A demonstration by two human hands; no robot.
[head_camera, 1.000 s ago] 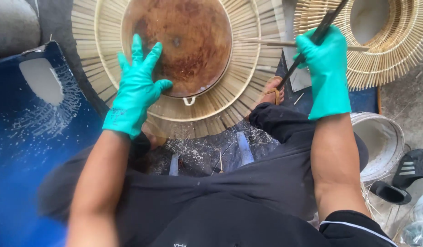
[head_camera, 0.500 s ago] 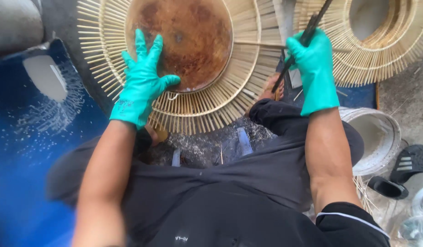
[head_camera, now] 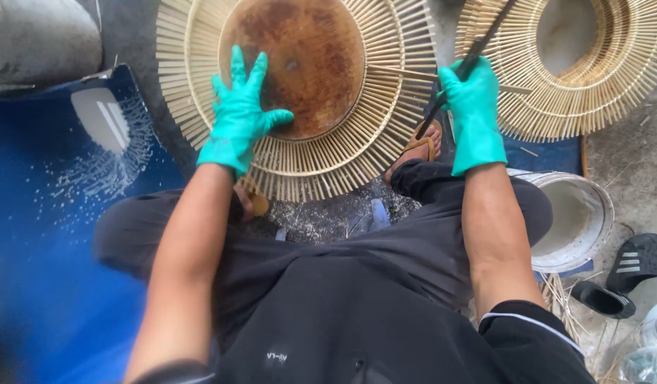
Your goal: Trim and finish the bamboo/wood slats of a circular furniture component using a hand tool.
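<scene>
Grey concrete floor [head_camera: 641, 178] | left hand [head_camera: 241, 114] flat on rattan frame [head_camera: 371, 142] (fingers spread) | right hand [head_camera: 474, 114] grips dark tool [head_camera: 477, 53]

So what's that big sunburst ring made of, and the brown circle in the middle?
The sunburst ring looks like pale, unpainted bamboo or rattan sticks: thin, straw-coloured, fanned out. The brown disc could be rusty metal or stained wood: blotchy, dull, flat. The left hand presses on it.

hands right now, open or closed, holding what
Left hand: open, fingers spread flat on the round brown disc inside the bamboo ring.
Right hand: closed around a thin dark tool.
</scene>
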